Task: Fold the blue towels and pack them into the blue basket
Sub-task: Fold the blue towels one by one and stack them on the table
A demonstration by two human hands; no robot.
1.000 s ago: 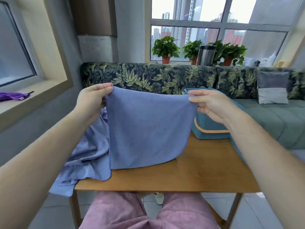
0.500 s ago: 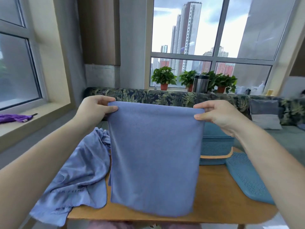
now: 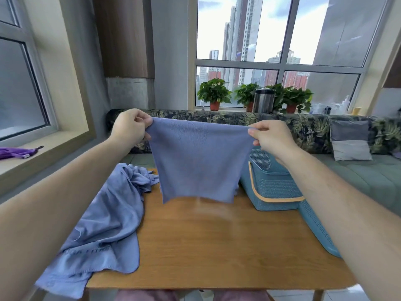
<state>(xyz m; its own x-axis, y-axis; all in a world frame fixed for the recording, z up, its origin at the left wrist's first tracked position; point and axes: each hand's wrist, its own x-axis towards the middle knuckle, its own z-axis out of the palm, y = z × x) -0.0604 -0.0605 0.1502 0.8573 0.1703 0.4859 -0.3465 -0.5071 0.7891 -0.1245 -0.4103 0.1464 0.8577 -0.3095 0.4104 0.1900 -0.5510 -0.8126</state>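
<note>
Both hands raised, one blue towel stretched between them above the table.

The left hand (image 3: 130, 127) pinches the towel (image 3: 199, 164) at its top left corner, thumb pressed against curled fingers. The right hand (image 3: 271, 137) pinches the top right corner, thumb and forefinger closed on the edge, the other fingers curled under. The top edge sags a little between the two hands. The cloth hangs free below them, and its blurred lower edge is clear of the table (image 3: 217, 246). Below the left hand and out past the forearm, a crumpled heap of blue towels (image 3: 108, 218) lies on the table and spills over its near left edge. Just below the right hand stands the blue basket (image 3: 273, 187) with an orange band, partly behind the hanging towel. Under the right forearm, a flat blue perforated piece (image 3: 314, 227) lies beside the basket.
</note>
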